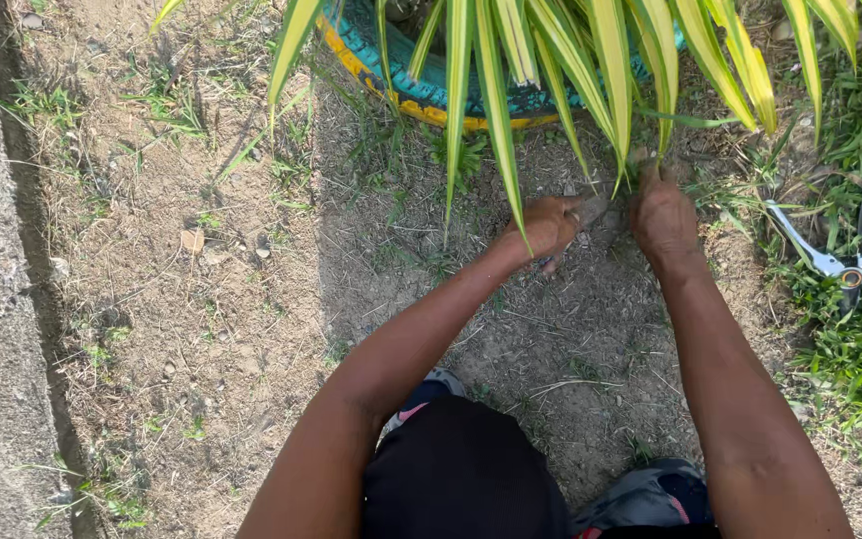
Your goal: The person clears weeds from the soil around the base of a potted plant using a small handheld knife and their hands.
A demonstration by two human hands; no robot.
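Hands low at soil under striped plant [551, 60]. Left hand [549, 226] grip closed on small dark tool [591, 210], right hand [662, 215] grip: cannot tell. Risk: blade slipping toward right fingers; shears [855, 255] lie open in grass nearby.

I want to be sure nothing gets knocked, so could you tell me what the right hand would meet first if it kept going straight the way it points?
The right hand points up toward the plant. It would likely meet the striped leaves hanging just above its fingers first, then the painted tyre planter behind them; depth is hard to judge.
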